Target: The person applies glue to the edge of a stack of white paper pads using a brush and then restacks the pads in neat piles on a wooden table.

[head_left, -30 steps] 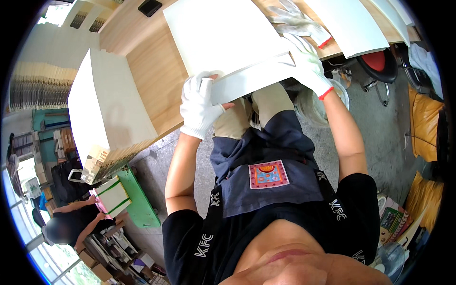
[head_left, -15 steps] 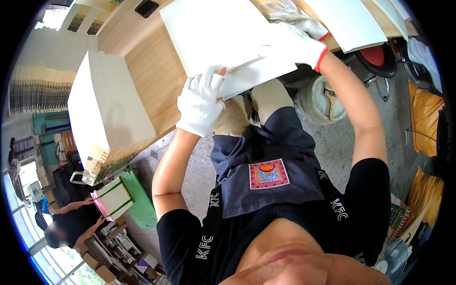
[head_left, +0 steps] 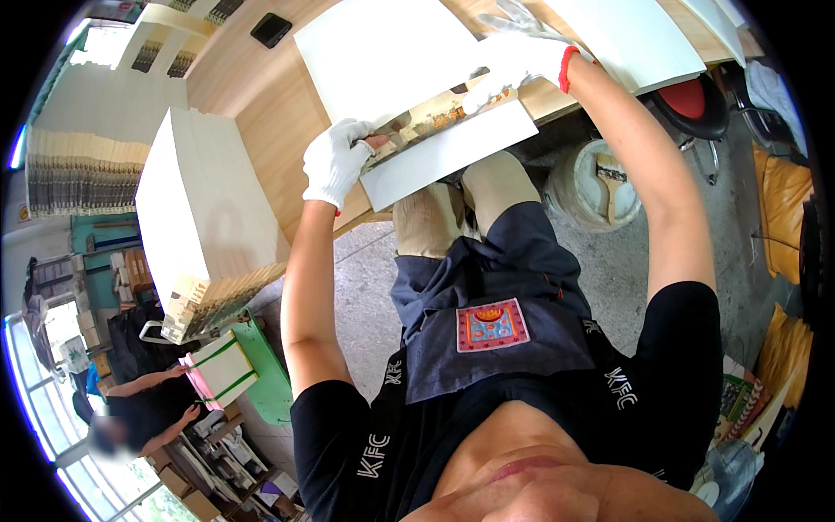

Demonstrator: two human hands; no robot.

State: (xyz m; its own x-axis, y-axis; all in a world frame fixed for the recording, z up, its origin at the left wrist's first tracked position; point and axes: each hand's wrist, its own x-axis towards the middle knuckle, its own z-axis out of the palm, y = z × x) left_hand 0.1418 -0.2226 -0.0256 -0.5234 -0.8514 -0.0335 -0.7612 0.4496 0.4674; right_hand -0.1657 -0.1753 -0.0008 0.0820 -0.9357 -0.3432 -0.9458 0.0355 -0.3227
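Note:
Both my hands wear white knit gloves with fingertips bare. At the table's near edge lies a large white sheet (head_left: 383, 56), with a colour-printed strip (head_left: 430, 117) showing along its near side. My left hand (head_left: 337, 161) pinches the strip's left end between thumb and fingers. My right hand (head_left: 517, 68) is bent over the strip's right end, its fingertips against it; whether they grip it is hard to see. Below the strip, a plain white sheet (head_left: 452, 157) juts past the table edge over my knees. A loose glove (head_left: 519, 19) lies behind my right hand.
Tall stacks of white sheets with printed edges (head_left: 204, 196) stand at left; more white sheets (head_left: 622, 39) lie at right. A phone (head_left: 270, 30) rests at the back. Below are a bucket (head_left: 574, 187) with a brush and a red-seated stool (head_left: 683, 98). A co-worker (head_left: 143, 409) holds a strapped bundle.
The printed strip has come into view along the white sheet's near side. My left hand has moved left and my right hand slightly left, both onto the strip's ends.

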